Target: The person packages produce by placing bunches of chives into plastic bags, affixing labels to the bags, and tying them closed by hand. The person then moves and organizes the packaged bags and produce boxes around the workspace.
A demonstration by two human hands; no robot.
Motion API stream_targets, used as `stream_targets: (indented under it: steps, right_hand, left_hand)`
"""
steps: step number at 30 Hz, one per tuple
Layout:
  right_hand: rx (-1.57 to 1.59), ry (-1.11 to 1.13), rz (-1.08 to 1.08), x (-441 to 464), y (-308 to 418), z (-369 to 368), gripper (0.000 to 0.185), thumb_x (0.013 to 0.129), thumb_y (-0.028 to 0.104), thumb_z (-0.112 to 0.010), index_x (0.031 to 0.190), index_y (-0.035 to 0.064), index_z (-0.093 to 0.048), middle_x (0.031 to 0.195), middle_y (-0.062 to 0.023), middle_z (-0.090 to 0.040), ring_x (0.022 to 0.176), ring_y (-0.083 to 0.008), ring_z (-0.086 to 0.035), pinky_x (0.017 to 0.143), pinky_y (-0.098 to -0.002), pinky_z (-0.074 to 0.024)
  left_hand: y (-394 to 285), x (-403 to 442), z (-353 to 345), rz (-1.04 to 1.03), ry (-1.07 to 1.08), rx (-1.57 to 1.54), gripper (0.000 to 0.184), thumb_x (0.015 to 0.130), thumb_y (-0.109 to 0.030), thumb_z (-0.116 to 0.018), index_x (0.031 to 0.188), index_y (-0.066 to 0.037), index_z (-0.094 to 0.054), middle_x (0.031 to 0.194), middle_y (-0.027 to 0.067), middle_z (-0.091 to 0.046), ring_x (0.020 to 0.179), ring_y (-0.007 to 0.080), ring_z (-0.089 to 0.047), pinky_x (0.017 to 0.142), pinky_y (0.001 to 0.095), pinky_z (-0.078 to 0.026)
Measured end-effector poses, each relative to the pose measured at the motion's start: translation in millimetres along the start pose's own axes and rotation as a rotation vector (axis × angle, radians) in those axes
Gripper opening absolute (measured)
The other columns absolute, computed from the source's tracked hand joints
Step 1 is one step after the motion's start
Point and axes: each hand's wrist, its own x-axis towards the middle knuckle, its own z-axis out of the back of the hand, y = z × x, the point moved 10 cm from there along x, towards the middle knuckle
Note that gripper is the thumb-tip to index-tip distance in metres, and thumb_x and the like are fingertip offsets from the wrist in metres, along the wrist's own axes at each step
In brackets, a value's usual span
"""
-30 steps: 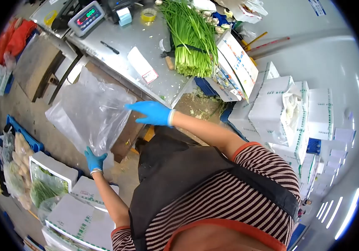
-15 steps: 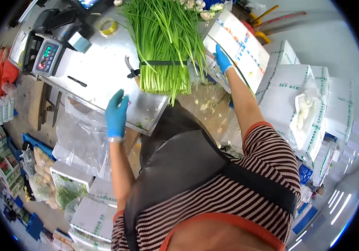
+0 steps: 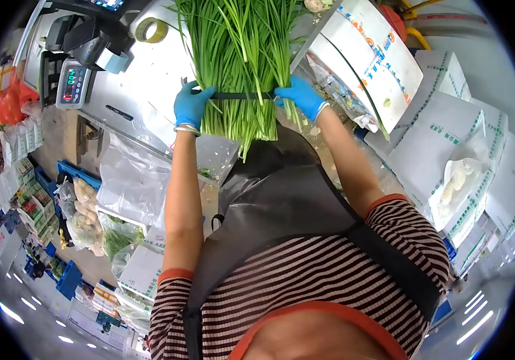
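Observation:
A large bunch of long green stalks [image 3: 236,54] lies on the metal table [image 3: 116,90], with a dark band [image 3: 233,96] round its lower part. At the bunch's left side, my left hand [image 3: 191,107], in a blue glove, grips the edge at the band. My right hand [image 3: 302,98], also gloved in blue, closes on the opposite side at the band's right end. Some stalks hang down beside its fingers. The cut ends point toward my apron.
A scale [image 3: 73,84], a tape roll [image 3: 151,30] and a black pen [image 3: 119,113] are at the left. A white printed box [image 3: 368,54] stands right of the bunch. Clear plastic [image 3: 131,180] hangs below the table's left edge. White cartons [image 3: 443,132] are stacked at the right.
My left hand has moved from the plastic up to the bunch's left side. My right hand has come from the white box to its right side. Both have closed on the bunch.

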Motion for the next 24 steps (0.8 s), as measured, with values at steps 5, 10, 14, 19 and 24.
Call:
stream_targets:
  steps: [5, 10, 14, 19, 24]
  right_hand:
    - [-0.025, -0.108, 0.002, -14.6, 52.5, 28.1, 0.034, 0.085, 0.021, -0.066, 0.109, -0.0005, -0.058, 0.081, -0.0084, -0.066, 0.056, -0.0097, -0.055, 0.046, -0.0229, -0.0443]
    - [-0.367, -0.338, 0.229, 26.2, 62.2, 22.4, 0.061, 0.075, 0.04, -0.075, 0.113, -0.0034, -0.056, 0.097, -0.0179, -0.067, 0.081, -0.0277, -0.064, 0.072, -0.0372, -0.0511]
    - [-0.452, -0.413, 0.252, 44.2, 71.7, 4.6, 0.08, 0.066, 0.048, -0.08, 0.119, -0.0047, -0.053, 0.108, -0.0239, -0.064, 0.097, -0.0388, -0.062, 0.085, -0.0431, -0.0492]
    - [-0.785, -0.49, 0.266, 47.3, 91.9, -10.1, 0.074, 0.068, 0.042, -0.079, 0.119, -0.0039, -0.053, 0.108, -0.0249, -0.063, 0.096, -0.0376, -0.063, 0.084, -0.0421, -0.0493]
    - [-0.218, -0.195, 0.099, 53.5, 88.1, 8.6, 0.035, 0.078, 0.021, -0.066, 0.104, -0.002, -0.061, 0.076, -0.0074, -0.062, 0.068, -0.0136, -0.059, 0.059, -0.0293, -0.0493]
  left_hand:
    - [35.1, -1.3, 27.3, 0.196, -0.194, -0.697, 0.012, 0.078, 0.001, -0.063, 0.089, 0.004, -0.059, 0.072, 0.0092, -0.062, 0.057, 0.0151, -0.058, 0.053, 0.0271, -0.048]
    - [-56.4, 3.2, 31.5, -0.027, -0.399, -0.475, 0.024, 0.085, -0.019, -0.061, 0.097, 0.001, -0.057, 0.078, 0.0101, -0.062, 0.064, 0.0174, -0.056, 0.059, 0.0314, -0.048]
    - [-118.6, 37.8, -26.5, -0.107, -0.265, -0.165, 0.045, 0.075, -0.029, -0.071, 0.103, 0.005, -0.06, 0.085, 0.0175, -0.067, 0.076, 0.0252, -0.064, 0.067, 0.0386, -0.051]
    - [-109.4, 84.5, -72.5, -0.033, -0.237, 0.188, 0.045, 0.069, -0.026, -0.075, 0.097, 0.005, -0.06, 0.087, 0.0226, -0.066, 0.081, 0.0344, -0.065, 0.072, 0.042, -0.051]
    - [-75.8, 91.4, -83.3, 0.109, 0.071, -0.399, 0.032, 0.073, -0.018, -0.078, 0.092, 0.002, -0.062, 0.069, 0.0032, -0.057, 0.053, 0.0117, -0.048, 0.048, 0.0269, -0.042]
